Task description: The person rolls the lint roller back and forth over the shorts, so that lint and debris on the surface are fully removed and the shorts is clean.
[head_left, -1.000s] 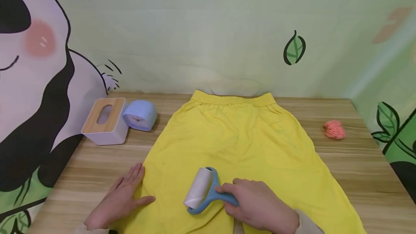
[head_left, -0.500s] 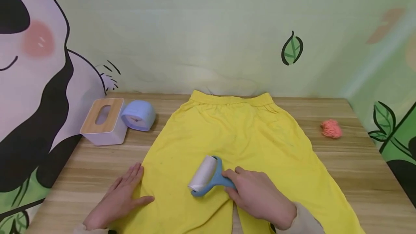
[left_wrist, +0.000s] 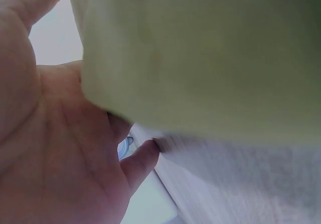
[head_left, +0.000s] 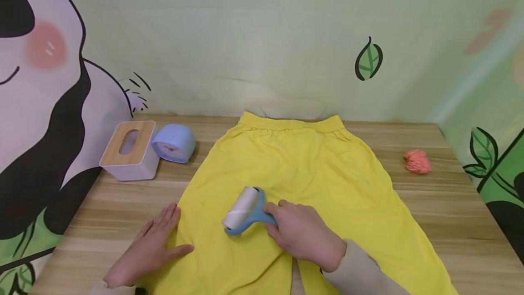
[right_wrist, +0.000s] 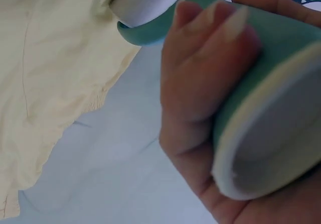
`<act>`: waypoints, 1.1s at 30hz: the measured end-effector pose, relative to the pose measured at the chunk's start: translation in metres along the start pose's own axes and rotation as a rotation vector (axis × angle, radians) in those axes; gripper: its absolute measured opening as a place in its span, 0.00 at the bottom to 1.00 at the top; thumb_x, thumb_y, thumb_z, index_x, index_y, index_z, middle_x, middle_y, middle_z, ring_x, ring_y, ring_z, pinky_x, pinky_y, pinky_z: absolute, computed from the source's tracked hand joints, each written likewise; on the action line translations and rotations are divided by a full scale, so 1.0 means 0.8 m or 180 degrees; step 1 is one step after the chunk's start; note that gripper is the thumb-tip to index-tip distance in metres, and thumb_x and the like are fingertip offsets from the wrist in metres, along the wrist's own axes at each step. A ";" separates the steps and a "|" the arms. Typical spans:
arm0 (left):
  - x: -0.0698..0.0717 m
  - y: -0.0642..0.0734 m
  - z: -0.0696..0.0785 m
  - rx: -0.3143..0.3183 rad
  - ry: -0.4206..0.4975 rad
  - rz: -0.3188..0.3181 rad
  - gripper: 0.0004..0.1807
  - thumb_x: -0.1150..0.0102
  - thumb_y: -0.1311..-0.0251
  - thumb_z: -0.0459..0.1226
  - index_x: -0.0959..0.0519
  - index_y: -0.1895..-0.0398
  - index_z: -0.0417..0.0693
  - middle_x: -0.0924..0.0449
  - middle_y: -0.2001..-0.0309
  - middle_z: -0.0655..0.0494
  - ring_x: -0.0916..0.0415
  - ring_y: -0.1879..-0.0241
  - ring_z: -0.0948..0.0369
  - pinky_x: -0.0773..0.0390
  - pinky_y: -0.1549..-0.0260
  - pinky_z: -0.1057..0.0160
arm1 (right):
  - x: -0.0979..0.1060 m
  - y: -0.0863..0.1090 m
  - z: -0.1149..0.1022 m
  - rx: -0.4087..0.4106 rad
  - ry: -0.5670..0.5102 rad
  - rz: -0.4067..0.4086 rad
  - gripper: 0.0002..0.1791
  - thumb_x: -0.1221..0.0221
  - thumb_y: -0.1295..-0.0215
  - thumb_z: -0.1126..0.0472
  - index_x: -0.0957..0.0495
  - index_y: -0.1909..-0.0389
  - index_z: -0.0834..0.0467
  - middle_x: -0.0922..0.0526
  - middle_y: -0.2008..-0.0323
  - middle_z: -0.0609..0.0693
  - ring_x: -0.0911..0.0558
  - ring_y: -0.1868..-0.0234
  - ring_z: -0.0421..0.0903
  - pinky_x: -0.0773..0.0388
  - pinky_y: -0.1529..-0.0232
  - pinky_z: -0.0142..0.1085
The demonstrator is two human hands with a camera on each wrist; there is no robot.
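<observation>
Head view: yellow trousers (head_left: 327,185) laid flat on the table (head_left: 450,204), waistband (head_left: 291,124) at the far side. Roller (head_left: 241,208) at the trousers' left half; whether it touches the cloth, cannot tell. Right hand (head_left: 300,231): fingers curled round the handle (head_left: 258,214). Left hand (head_left: 149,249): fingers straight along the trousers' left edge, thumb spread away over the cloth. Progress, judged: laying-out done, rolling probably mid-course. Faint specks (head_left: 203,203) remain between roller and left hand, so that patch likely needs a pass. Area covered: cannot tell.
</observation>
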State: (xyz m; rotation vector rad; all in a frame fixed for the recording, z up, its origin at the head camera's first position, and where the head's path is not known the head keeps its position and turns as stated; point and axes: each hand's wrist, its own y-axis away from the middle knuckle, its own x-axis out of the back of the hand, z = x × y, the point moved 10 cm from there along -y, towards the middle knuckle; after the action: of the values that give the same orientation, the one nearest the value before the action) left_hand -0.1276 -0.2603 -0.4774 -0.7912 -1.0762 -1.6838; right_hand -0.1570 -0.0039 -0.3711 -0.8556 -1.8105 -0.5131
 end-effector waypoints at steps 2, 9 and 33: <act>0.000 0.000 -0.001 0.0015 0.0019 -0.0014 0.60 0.45 0.46 0.68 0.51 0.25 0.33 0.60 0.24 0.37 0.61 0.26 0.42 0.58 0.35 0.33 | -0.004 -0.006 -0.001 0.0010 -0.0014 0.0008 0.06 0.42 0.32 0.57 0.23 0.60 0.55 0.37 0.82 0.44 0.37 0.85 0.38 0.37 0.87 0.31; 0.001 0.002 -0.001 0.0015 0.0065 0.0019 0.60 0.45 0.46 0.68 0.52 0.25 0.34 0.60 0.24 0.38 0.61 0.26 0.42 0.59 0.35 0.33 | -0.017 -0.028 -0.007 0.0075 -0.0039 0.0069 0.05 0.43 0.32 0.57 0.24 0.61 0.54 0.35 0.81 0.45 0.35 0.84 0.39 0.37 0.86 0.31; 0.002 0.004 0.003 0.0032 0.0012 0.0026 0.59 0.45 0.45 0.68 0.51 0.25 0.34 0.59 0.24 0.38 0.60 0.26 0.42 0.58 0.35 0.33 | -0.041 -0.094 -0.027 0.0269 0.0041 0.0153 0.06 0.45 0.30 0.56 0.25 0.61 0.54 0.35 0.82 0.44 0.34 0.84 0.38 0.36 0.87 0.28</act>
State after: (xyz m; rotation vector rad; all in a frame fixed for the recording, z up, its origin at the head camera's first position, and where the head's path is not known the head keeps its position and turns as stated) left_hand -0.1251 -0.2592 -0.4745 -0.7847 -1.0767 -1.6713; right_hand -0.1929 -0.0788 -0.3900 -0.8339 -1.7827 -0.4078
